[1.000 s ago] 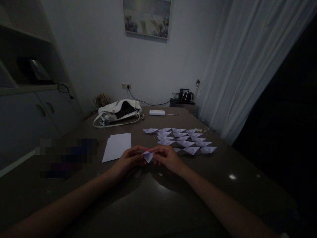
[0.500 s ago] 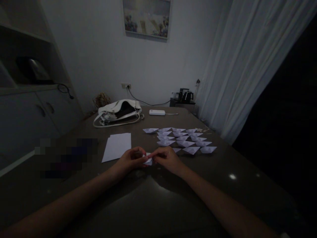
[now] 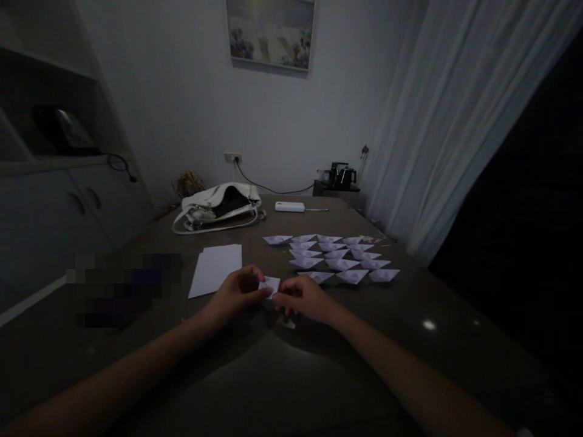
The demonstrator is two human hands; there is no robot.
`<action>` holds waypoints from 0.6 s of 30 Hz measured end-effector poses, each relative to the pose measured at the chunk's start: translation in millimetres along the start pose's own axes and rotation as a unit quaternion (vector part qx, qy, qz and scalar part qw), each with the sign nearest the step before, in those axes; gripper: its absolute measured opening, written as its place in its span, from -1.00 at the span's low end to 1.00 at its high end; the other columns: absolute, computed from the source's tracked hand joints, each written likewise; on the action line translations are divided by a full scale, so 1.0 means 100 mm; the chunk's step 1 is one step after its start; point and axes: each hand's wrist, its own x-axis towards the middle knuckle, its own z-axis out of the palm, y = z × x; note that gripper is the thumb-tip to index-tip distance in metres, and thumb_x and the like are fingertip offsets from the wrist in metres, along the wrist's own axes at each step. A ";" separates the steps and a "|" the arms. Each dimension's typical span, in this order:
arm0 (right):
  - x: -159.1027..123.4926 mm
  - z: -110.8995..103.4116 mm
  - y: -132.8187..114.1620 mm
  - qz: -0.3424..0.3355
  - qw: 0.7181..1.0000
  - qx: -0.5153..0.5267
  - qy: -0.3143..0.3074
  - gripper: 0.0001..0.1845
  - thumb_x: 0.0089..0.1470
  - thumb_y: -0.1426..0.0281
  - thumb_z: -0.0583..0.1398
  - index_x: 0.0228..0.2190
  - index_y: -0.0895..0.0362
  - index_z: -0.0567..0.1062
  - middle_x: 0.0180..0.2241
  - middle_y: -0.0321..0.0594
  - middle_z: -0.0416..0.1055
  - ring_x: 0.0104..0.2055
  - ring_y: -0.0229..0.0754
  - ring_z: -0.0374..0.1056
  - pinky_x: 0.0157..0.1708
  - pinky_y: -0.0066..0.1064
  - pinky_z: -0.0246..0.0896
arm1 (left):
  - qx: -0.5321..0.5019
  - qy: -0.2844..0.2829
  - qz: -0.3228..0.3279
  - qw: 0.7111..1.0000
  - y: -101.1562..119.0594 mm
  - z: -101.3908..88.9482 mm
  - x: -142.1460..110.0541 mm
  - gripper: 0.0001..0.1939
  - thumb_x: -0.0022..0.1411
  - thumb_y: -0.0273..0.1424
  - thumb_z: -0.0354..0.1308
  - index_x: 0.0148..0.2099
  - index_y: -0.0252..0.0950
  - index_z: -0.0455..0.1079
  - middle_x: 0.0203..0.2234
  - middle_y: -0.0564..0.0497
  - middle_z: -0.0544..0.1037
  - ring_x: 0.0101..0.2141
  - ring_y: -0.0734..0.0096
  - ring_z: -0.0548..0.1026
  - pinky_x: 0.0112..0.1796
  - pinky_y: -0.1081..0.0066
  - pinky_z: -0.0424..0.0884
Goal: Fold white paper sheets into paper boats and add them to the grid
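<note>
A small folded piece of white paper (image 3: 270, 283) is held just above the table, between both hands. My left hand (image 3: 238, 290) pinches its left side with thumb and fingers. My right hand (image 3: 306, 297) is closed at its lower right edge, with the thumb and fingertips on the paper. Right behind the hands, several folded paper boats (image 3: 341, 264) stand in rows. To the left of them lies a stack of white paper sheets (image 3: 214, 270), close to my left hand.
A white handbag (image 3: 218, 203) lies gaping at the far left of the dark table (image 3: 291, 376). A white power bank (image 3: 290, 207) with a short cable lies at the far edge. A black coffee maker (image 3: 341, 175) stands beyond it. Curtains (image 3: 419, 121) hang on the right.
The folded paper now faces up more, with more of its white surface showing. My right hand has shifted slightly down, uncovering a paper boat behind it.
</note>
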 end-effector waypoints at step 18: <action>-0.02 0.03 -0.02 -0.053 0.998 -0.009 0.029 -0.81 0.00 0.40 0.21 -0.58 0.20 0.39 -0.63 -0.35 0.31 -0.58 -0.35 0.21 -0.56 -0.53 0.06 | 0.013 0.035 -0.020 0.999 0.03 0.01 -0.02 -0.57 -0.07 -0.08 0.29 -0.32 -0.30 0.29 -0.61 0.16 0.41 -0.59 0.52 0.33 -0.59 0.57 0.18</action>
